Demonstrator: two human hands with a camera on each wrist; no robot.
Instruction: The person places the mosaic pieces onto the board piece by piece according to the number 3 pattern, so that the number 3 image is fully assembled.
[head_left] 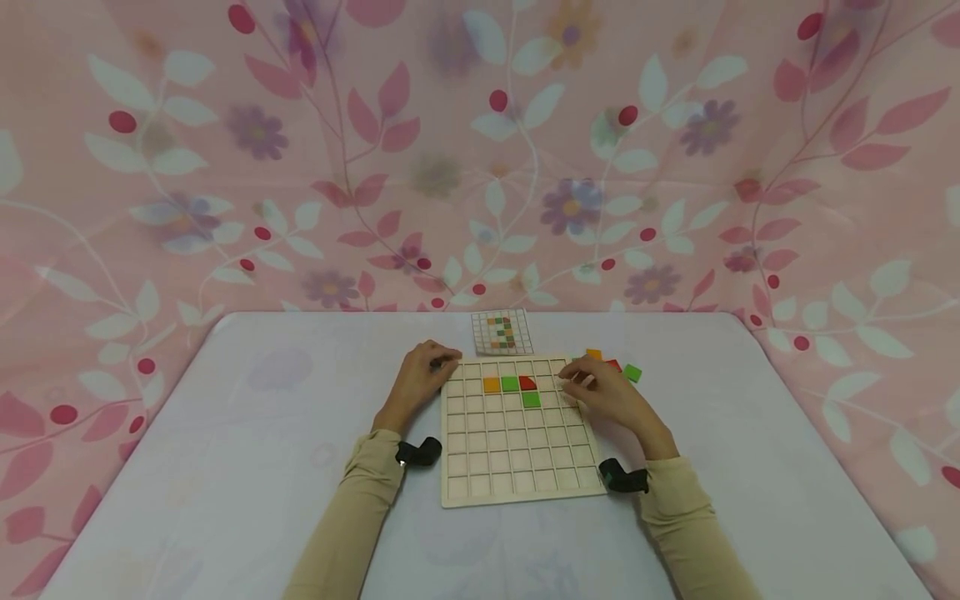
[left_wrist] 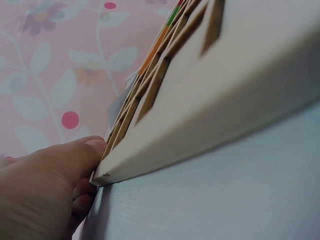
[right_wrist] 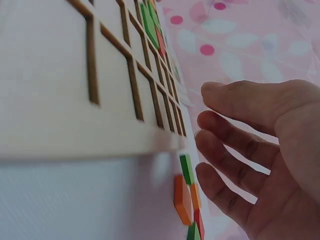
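Observation:
A pale grid board [head_left: 517, 460] lies on the table. In its upper rows sit an orange tile [head_left: 491, 385], a green tile [head_left: 510, 384] and a red tile [head_left: 527, 383] in a line, with another green tile [head_left: 532, 400] below the red one. My left hand [head_left: 422, 377] holds the board's far left corner, thumb [left_wrist: 92, 150] on the edge and fingers curled lower down, partly hidden. Over the far right edge hovers my right hand [head_left: 611, 396]; its fingers are loosely bent, apart from the thumb, and nothing shows between them.
Behind the board lies a card [head_left: 482, 340] printed with a coloured grid pattern. Loose tiles, among them an orange one [head_left: 594, 355] and a green one [head_left: 633, 373], lie beyond the right hand. A floral cloth [head_left: 450, 167] hangs behind the white table [head_left: 262, 467].

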